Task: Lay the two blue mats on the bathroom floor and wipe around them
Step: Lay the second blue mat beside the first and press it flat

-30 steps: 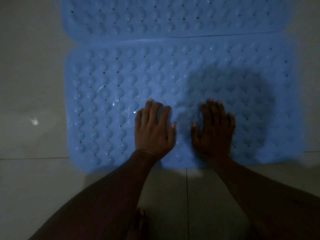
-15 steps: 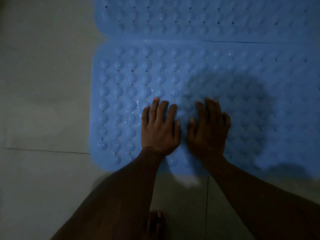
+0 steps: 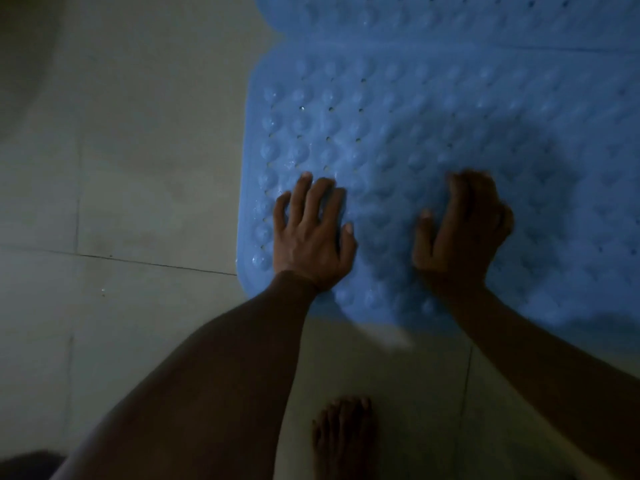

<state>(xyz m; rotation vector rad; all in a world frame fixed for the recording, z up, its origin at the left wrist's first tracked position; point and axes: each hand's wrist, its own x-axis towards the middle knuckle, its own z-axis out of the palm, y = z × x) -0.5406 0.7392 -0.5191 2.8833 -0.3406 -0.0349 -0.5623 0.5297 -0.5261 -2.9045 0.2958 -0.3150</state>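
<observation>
Two blue bumpy mats lie side by side on the pale tiled floor. The near mat (image 3: 433,133) fills the upper right, and the far mat (image 3: 450,19) butts against its far edge. My left hand (image 3: 311,233) rests flat on the near mat close to its left edge, fingers spread. My right hand (image 3: 460,230) presses on the same mat further right, fingers curled a little and blurred. Neither hand holds anything. Water drops glint on the mat's left part.
Pale floor tiles (image 3: 121,168) with thin grout lines stretch to the left and below the mats. My bare foot (image 3: 343,434) stands on the tile just in front of the near mat's edge. The room is dim.
The view has swung left, so the mats sit further right in frame. My hands have spread apart on the near mat, and the right hand's fingers have curled. My foot has come into view.
</observation>
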